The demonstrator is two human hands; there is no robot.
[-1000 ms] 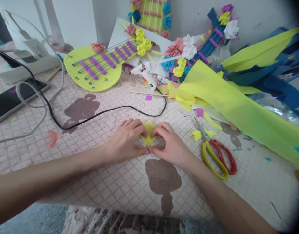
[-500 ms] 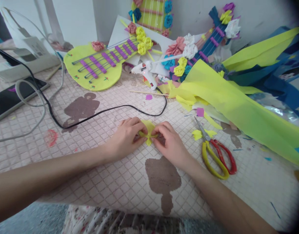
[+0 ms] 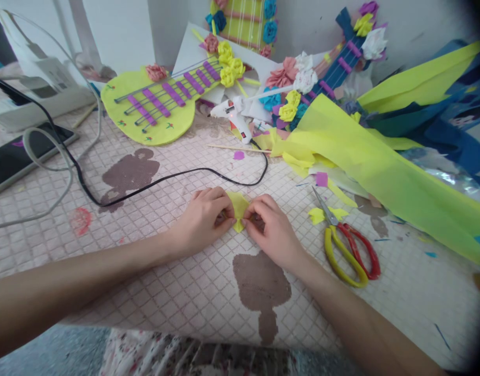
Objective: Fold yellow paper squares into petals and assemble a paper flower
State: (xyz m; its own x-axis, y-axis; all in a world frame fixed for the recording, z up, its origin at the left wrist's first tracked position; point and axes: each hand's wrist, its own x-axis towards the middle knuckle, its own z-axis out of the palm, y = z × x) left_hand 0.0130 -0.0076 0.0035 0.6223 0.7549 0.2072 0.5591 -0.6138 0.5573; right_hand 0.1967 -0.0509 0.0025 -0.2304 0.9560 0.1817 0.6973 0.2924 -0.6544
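Observation:
A small piece of yellow paper (image 3: 237, 207) lies folded on the quilted pink table cover (image 3: 177, 292), near the middle of the view. My left hand (image 3: 202, 219) pinches its left side with fingers closed on it. My right hand (image 3: 273, 232) pinches its right side the same way. Both hands rest on the cover and meet over the paper, hiding most of its edges.
Yellow-and-red scissors (image 3: 347, 248) lie just right of my right hand. A white glue gun (image 3: 234, 116) with a black cord (image 3: 165, 180) sits behind. Paper guitars (image 3: 157, 104) with paper flowers, large yellow sheets (image 3: 381, 167) at right, and a phone (image 3: 24, 156) at left.
The flat yellow square has been folded and gathered smaller between my fingers. Both hands shifted slightly upward and closer together.

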